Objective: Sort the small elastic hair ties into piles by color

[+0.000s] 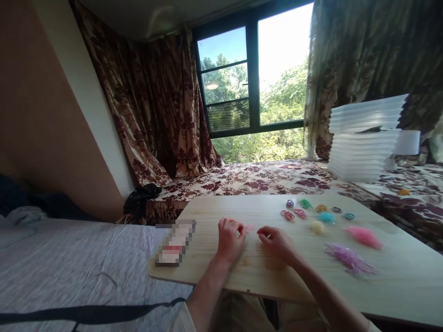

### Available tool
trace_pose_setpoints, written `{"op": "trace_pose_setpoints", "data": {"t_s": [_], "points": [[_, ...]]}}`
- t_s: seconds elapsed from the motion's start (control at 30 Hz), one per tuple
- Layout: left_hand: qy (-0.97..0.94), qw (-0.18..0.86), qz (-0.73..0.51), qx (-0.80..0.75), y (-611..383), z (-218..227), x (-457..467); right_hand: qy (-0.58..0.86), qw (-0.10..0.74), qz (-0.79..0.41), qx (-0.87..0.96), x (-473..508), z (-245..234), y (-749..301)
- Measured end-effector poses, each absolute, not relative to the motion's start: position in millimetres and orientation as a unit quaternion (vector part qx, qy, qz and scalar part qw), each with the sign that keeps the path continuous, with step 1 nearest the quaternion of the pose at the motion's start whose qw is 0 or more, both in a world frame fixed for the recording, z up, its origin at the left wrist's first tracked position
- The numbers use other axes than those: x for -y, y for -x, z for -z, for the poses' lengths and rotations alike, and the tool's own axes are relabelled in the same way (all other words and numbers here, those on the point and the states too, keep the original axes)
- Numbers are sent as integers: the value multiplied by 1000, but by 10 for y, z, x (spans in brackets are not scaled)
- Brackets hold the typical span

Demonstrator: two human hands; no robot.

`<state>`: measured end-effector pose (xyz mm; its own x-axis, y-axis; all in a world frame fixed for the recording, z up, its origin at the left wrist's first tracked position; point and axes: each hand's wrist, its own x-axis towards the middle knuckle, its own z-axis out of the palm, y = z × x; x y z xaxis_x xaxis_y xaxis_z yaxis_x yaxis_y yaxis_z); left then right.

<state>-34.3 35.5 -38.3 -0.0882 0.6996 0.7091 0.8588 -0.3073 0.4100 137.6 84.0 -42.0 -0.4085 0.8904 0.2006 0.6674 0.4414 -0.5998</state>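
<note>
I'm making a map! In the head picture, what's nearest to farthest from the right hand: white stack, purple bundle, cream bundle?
1. Cream bundle: right of the right hand.
2. Purple bundle: farther right, lower in view.
3. White stack: far back, right.

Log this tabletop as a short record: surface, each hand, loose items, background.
Surface: pale wooden table
Left hand: fingers curled, beside small pink pieces; contact unclear
Right hand: fingers curled, right of those pieces; grip unclear
Table, right side: pink bundle, purple bundle, pale yellow clump, turquoise clump
Table, left end: pixelated item, details hidden
Background: window, patterned curtains, white ridged stack
</note>
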Motion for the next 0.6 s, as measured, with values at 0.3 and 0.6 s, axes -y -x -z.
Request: {"op": "trace_pose_setpoints", "data": {"t_s": [0.3,0.6], "points": [[683,20,466,562,358,412,-362,434,306,-227,816,-885,486,-1196],[685,-5,472,556,334,398,-352,427,290,-226,826,-845,465,-1186]]}}
